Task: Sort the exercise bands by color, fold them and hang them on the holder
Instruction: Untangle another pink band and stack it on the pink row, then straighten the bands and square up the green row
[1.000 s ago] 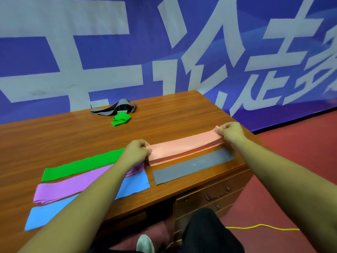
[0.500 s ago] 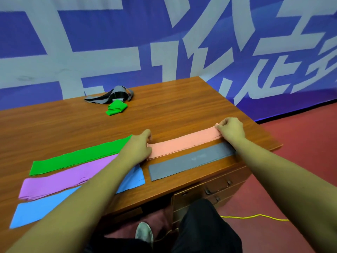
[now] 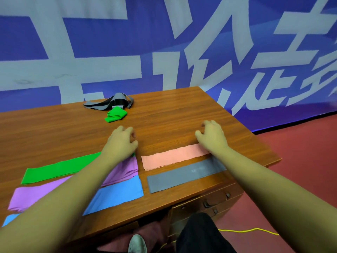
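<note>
I hold left hand [image 3: 121,141] and right hand [image 3: 212,136] empty, loosely curled, probably to fetch the crumpled green band [image 3: 115,115] at eleven o'clock.

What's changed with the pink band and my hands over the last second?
Both hands let go of the pink band: the left hand and right hand moved forward past it, holding nothing. It now lies flat on the table. The gray band, flat green band, purple band and blue band stayed put.
</note>
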